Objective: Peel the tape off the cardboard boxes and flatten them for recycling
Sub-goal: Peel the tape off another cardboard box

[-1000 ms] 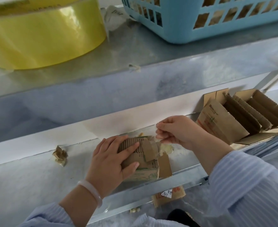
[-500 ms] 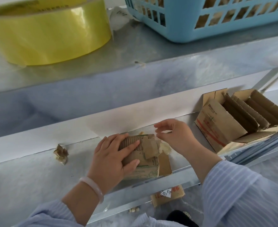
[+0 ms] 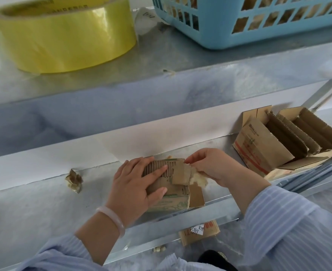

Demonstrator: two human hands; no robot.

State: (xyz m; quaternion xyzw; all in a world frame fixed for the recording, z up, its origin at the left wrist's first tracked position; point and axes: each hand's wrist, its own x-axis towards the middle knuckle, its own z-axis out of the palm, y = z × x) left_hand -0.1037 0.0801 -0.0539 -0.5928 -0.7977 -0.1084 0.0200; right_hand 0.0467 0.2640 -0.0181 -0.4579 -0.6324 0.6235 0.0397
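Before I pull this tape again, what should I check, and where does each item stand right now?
1. Left hand pressing the small box down on the shelf: ok.
2. Right hand pinching the tape at the box's top right corner: ok.
3. Tape fully off the box: not ok, a wad sits at that corner.
4. Box flattened: not ok.
5. Tape on the box's underside: cannot tell.
6. Gap between right hand and the flattened boxes for pulling: ok.
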